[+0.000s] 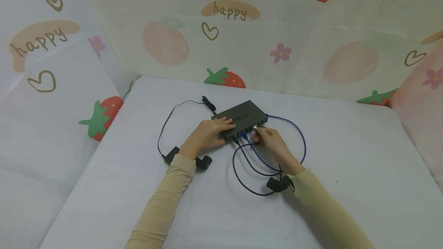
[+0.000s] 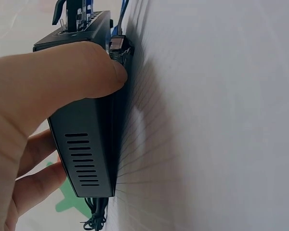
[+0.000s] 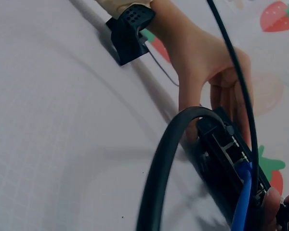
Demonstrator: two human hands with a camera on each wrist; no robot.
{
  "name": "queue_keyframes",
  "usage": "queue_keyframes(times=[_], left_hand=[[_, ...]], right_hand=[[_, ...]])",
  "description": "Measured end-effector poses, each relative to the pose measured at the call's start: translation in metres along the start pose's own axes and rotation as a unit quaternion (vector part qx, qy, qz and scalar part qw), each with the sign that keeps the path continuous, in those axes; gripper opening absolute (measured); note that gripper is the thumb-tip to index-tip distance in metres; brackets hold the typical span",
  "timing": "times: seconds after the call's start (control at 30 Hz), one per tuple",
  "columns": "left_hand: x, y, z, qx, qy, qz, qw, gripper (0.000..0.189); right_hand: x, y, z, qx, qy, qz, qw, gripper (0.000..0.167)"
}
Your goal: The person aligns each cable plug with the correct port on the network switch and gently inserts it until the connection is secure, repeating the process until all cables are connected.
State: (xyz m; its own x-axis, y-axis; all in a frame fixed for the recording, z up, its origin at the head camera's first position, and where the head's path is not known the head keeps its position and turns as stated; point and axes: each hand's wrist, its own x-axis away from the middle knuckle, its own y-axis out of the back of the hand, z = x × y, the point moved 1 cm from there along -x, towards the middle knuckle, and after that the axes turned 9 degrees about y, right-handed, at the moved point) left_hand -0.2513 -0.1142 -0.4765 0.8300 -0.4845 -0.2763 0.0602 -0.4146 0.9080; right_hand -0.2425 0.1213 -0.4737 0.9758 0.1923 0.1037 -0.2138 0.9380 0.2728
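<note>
A flat black network switch [image 1: 246, 111] sits on the white cloth, its row of ports facing the person. My left hand [image 1: 209, 131] grips its left end, fingers over the top and thumb at the port-side edge. In the left wrist view, vent slots show on the switch's end [image 2: 82, 159] below the thumb. My right hand [image 1: 272, 140] pinches a dark cable plug [image 3: 283, 214] at the port row; a shiny spot shows by the fingertips. A blue cable plug [image 1: 243, 135] and a black cable plug [image 1: 235, 140] sit in ports left of that hand.
Black cable loops [image 1: 247, 189] lie in front of the switch, and a blue cable [image 1: 300, 131] curves round its right side. A thin power cord [image 1: 168, 118] with a bundled part [image 1: 209, 103] runs behind left. The dark wrist cameras [image 1: 277, 184] sit near the cloth.
</note>
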Motion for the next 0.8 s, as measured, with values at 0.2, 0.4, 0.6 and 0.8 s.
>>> queue_keyframes(times=[0.2, 0.4, 0.6, 0.8], left_hand=[[0.0002, -0.0003, -0.0005, 0.001, -0.001, -0.005, 1.0, 0.049], [-0.0002, -0.0001, -0.0013, 0.002, -0.001, -0.007, 1.0, 0.05], [0.0, 0.0007, -0.0023, -0.008, 0.0, 0.002, 1.0, 0.051], [-0.0006, 0.0004, -0.0042, -0.013, -0.005, 0.007, 0.9999, 0.051]], right_hand=[[-0.0009, -0.002, -0.0014, 0.046, -0.013, 0.018, 0.9987, 0.033], [-0.0041, -0.0035, -0.0007, 0.045, -0.03, 0.019, 0.9984, 0.033], [-0.0036, -0.0032, 0.0016, 0.02, -0.03, 0.033, 0.9988, 0.034], [-0.0027, -0.0042, 0.0036, 0.013, -0.024, 0.022, 0.9994, 0.035]])
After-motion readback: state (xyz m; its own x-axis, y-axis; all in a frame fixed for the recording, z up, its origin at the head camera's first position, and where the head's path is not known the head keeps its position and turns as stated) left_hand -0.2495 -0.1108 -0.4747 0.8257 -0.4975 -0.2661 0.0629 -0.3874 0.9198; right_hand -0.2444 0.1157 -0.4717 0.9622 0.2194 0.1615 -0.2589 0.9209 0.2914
